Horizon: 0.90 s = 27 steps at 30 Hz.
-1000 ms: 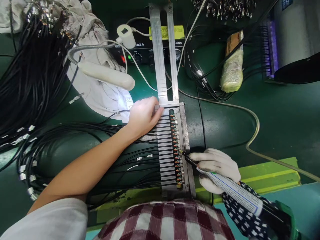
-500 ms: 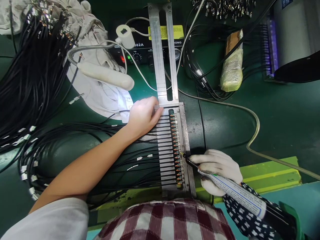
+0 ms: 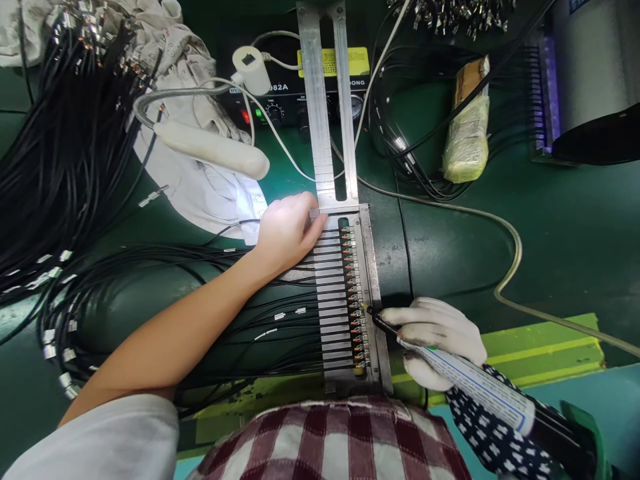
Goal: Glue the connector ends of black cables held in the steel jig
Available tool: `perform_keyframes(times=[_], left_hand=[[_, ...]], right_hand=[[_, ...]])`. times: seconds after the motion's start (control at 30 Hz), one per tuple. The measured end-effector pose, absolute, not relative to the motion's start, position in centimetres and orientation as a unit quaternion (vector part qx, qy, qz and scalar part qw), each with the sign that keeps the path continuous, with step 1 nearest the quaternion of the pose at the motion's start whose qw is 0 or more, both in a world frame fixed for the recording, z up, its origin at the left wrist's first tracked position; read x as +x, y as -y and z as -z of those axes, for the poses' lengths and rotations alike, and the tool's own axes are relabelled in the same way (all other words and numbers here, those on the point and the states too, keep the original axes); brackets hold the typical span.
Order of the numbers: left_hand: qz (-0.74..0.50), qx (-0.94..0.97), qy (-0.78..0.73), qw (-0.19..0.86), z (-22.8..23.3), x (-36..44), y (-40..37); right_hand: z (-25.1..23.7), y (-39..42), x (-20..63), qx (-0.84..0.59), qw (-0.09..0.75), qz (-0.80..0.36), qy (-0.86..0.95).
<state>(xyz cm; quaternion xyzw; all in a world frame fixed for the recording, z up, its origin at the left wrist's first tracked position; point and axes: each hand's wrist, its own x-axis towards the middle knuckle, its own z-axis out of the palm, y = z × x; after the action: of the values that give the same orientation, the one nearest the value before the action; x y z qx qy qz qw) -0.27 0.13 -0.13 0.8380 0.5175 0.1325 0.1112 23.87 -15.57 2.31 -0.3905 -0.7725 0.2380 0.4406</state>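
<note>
At the far left, a heap of black cables (image 3: 60, 153) lies on the green worktop (image 3: 560, 247), with loose strands running right toward the metal fixture (image 3: 333, 293). Above them a white cloth (image 3: 200, 180) carries a pale handled tool (image 3: 213, 150), and behind it stands a black control unit (image 3: 295, 100) with lit indicators.

The left hand (image 3: 287, 233) rests bare on the upper left edge of the fixture, fingers curled down and pressing flat on the slotted bars rather than gripping anything. The cable ends sit side by side in those slots, their small terminals (image 3: 354, 300) forming a column down the fixture's right side.

The gloved right hand (image 3: 435, 333) holds a pen-shaped tool (image 3: 450, 363), fingers closed around its barrel, the dark tip touching or just above a terminal somewhat below the middle of the column; the view is too coarse to say which.

The step in hand looks like treating the terminals one by one with the tip while the fixture is held steady. The next move likely calls for a small, exact shift of the tip to the neighbouring terminal without nudging the fixture.

Farther right lie a wrapped block (image 3: 467, 123) and a grey hose (image 3: 510, 267).
</note>
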Motion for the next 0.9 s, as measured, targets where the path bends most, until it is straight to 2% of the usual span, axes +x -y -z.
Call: perform_keyframes(times=[0.9], left_hand=[[-0.122,0.83,-0.532,0.112,0.1,-0.2,-0.1]], right_hand=[[-3.0,16.1,24.0,-0.376,0.47,-0.22,0.768]])
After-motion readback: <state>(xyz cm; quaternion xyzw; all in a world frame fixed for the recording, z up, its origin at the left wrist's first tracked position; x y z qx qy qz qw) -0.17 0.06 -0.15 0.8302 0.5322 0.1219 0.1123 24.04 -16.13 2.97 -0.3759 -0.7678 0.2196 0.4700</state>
